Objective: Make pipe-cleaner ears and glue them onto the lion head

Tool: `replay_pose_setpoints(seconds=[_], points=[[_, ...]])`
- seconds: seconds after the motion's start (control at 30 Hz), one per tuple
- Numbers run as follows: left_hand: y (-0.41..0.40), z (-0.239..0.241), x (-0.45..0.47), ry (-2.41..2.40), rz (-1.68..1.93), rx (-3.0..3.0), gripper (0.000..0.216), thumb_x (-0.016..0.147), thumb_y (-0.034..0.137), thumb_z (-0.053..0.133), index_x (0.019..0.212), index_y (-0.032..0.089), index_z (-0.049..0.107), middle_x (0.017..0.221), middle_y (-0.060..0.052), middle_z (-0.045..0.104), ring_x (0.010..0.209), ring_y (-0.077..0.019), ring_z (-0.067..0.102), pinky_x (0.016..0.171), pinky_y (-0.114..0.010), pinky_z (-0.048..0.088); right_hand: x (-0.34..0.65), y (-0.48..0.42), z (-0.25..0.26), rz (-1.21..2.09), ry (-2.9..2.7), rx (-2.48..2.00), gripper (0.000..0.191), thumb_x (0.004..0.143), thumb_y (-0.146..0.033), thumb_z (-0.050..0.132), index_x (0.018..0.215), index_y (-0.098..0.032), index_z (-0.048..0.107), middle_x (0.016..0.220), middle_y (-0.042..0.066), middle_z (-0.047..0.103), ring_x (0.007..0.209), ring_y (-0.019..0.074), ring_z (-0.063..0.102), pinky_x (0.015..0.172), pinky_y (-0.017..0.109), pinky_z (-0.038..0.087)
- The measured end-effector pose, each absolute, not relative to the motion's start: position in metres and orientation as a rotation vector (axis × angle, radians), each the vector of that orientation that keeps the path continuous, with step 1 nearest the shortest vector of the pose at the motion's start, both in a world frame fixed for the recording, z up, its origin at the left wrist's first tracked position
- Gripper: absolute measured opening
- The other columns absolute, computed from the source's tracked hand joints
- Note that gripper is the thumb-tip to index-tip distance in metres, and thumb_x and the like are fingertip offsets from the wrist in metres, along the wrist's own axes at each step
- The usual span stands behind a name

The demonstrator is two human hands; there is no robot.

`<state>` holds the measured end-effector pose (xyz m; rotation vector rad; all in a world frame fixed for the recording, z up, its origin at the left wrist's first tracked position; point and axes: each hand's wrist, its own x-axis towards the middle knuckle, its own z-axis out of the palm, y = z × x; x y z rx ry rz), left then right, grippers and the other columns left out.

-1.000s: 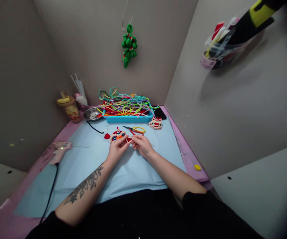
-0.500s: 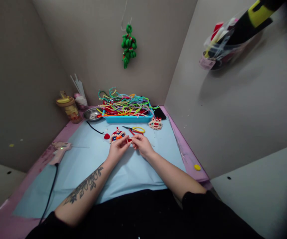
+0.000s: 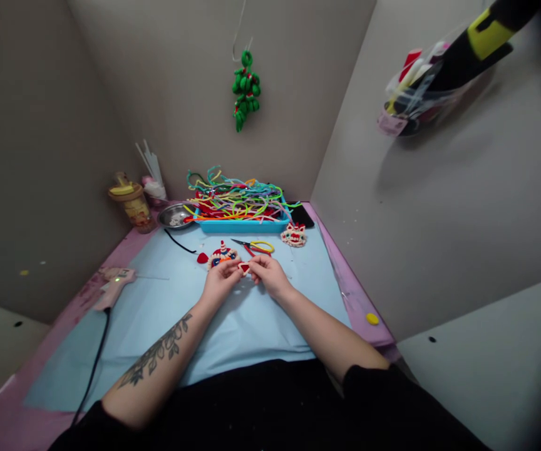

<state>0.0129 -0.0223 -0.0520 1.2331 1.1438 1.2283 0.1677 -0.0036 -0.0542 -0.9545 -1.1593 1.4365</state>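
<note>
Head view puts a small red piece (image 3: 244, 269) with a white rim at the middle of our work, between our hands and over the blue sheet (image 3: 167, 338). Our left hand (image 3: 222, 280) has it in a narrow pinch from its nine o'clock side, and our right hand (image 3: 269, 275) pinches it closely from three.

We judge a slip the likeliest trouble: the piece is tiny and only fingertips bear it, so uneven pressure could flip it out. Pulling the two pinches apart might also loosen the rim or bend the point. The lion head (image 3: 216, 260) sits at ten o'clock, just behind our left fingers; we cannot tell if they touch, but a careless knuckle could nudge it. The scissors (image 3: 252, 245) lie near at one o'clock, where a forward reach might catch them. Farther off at nine, the glue gun (image 3: 116, 288) shows a green light, so it may be hot, and a swinging left arm could meet it or its cord (image 3: 92, 363).

Compared with half a second ago, the piece faces us more squarely, showing its red triangle and pale edge, with our left fingers covering less. The gun and scissors lie as they did.
</note>
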Motion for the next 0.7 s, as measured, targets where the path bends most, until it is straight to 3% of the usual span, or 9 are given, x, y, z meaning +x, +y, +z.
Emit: replay_pose_setpoints(seconds=[0.47, 0.7], points=[[-0.0178, -0.0595, 0.0102, 1.192, 1.234, 1.298, 0.047, 0.067, 0.042, 0.075, 0.103, 0.012, 0.070, 0.080, -0.013, 0.076, 0.071, -0.0244, 0.072, 0.070, -0.038, 0.056, 0.1662, -0.0051, -0.0548, 1.428, -1.140, -0.969, 0.024, 0.067, -0.038, 0.071, 0.074, -0.017, 0.061, 0.054, -0.004, 0.059, 0.044, 0.0083, 0.050, 0.040, 0.018, 0.038], [-0.0187, -0.0564, 0.0139, 1.169, 1.275, 1.241, 0.045, 0.062, 0.047, 0.078, 0.089, 0.012, 0.067, 0.074, -0.011, 0.075, 0.068, -0.0228, 0.071, 0.069, -0.036, 0.057, 0.1628, -0.0065, -0.0504, 1.428, -1.126, -0.979, 0.028, 0.066, -0.041, 0.072, 0.077, -0.017, 0.063, 0.054, -0.004, 0.060, 0.044, 0.0083, 0.049, 0.040, 0.019, 0.037]])
